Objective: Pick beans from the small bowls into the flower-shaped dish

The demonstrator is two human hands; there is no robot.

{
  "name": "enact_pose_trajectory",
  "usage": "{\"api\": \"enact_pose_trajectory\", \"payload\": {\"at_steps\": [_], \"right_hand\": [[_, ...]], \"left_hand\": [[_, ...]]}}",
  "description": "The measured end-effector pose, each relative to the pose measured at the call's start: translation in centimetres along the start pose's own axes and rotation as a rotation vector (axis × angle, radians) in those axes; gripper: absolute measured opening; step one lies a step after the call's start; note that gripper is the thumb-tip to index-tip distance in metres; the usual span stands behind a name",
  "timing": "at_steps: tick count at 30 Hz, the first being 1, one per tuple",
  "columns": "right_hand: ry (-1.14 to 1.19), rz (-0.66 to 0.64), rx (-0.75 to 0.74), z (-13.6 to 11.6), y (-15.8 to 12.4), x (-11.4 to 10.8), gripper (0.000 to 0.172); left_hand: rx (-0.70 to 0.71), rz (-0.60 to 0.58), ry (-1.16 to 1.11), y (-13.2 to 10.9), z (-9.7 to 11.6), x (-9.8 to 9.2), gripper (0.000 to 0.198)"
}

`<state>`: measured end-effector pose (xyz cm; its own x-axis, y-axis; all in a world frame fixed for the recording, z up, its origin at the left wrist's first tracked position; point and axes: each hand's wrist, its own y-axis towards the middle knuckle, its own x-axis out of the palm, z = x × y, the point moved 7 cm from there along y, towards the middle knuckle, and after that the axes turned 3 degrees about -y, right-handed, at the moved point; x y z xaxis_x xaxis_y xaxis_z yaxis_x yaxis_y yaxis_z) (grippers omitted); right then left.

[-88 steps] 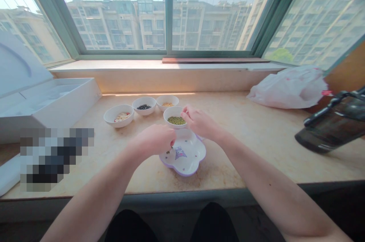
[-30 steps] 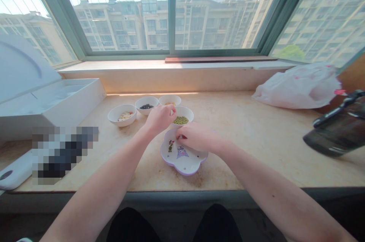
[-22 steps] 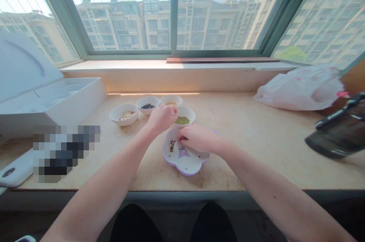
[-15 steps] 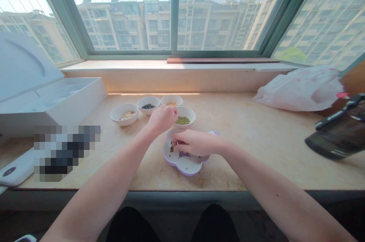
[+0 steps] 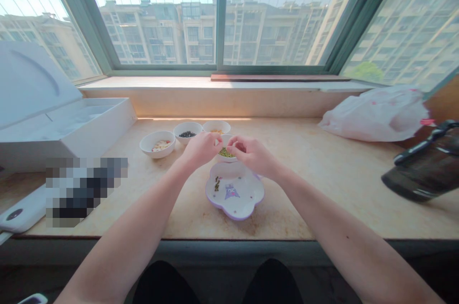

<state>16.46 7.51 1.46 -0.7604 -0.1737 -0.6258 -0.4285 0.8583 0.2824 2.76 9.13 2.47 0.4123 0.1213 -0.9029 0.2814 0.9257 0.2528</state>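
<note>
My left hand [image 5: 203, 146] is closed at the left rim of a small white bowl [image 5: 227, 158] holding green mung beans [image 5: 226, 152]; whatever its fingers hold is hidden. My right hand [image 5: 253, 151] pinches thumb and fingertips together over the same bowl's right side, and anything between them is too small to see. Just in front lies a flower-shaped white plate [image 5: 247, 199] with a purple rim and a cartoon figure. Several mung beans [image 5: 217, 183] sit in a short row on its left part.
Behind stand white bowls of black beans [image 5: 187, 134], yellowish pieces [image 5: 216, 131] and pale slices [image 5: 160, 145]. An opened white box [image 5: 96, 122] is at the left, above a white device [image 5: 25, 211]. To the right are a plastic bag [image 5: 376, 115] and a dark jug [image 5: 418, 172].
My right hand has lifted off the plate and moved up to the mung bean bowl, uncovering the plate's cartoon. My left hand has stayed almost in place at the bowl's edge.
</note>
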Motion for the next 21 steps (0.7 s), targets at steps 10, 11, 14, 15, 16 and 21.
{"api": "enact_pose_trajectory", "payload": {"at_steps": [10, 11, 14, 15, 16, 21], "right_hand": [[-0.364, 0.135, 0.061, 1.0, 0.3, -1.1, 0.016], [-0.366, 0.118, 0.05, 0.9, 0.3, -0.9, 0.016], [-0.369, 0.082, 0.025, 0.4, 0.1, -0.6, 0.017], [-0.369, 0.078, 0.024, 0.3, 0.0, -0.6, 0.017], [-0.369, 0.076, 0.023, 0.2, 0.0, -0.6, 0.017], [-0.377, 0.048, 0.035, 0.1, -0.1, -0.4, 0.015]], "left_hand": [[0.156, -0.158, 0.039, -1.4, 1.4, -0.4, 0.028], [0.176, -0.207, 0.047, -1.6, 1.6, -0.3, 0.027], [0.195, -0.324, 0.06, -2.4, 2.0, -0.3, 0.028], [0.194, -0.339, 0.06, -2.7, 2.1, -0.5, 0.03], [0.198, -0.343, 0.057, -2.9, 2.4, -0.7, 0.03], [0.233, -0.464, 0.042, -4.4, 3.7, -0.2, 0.016]]}}
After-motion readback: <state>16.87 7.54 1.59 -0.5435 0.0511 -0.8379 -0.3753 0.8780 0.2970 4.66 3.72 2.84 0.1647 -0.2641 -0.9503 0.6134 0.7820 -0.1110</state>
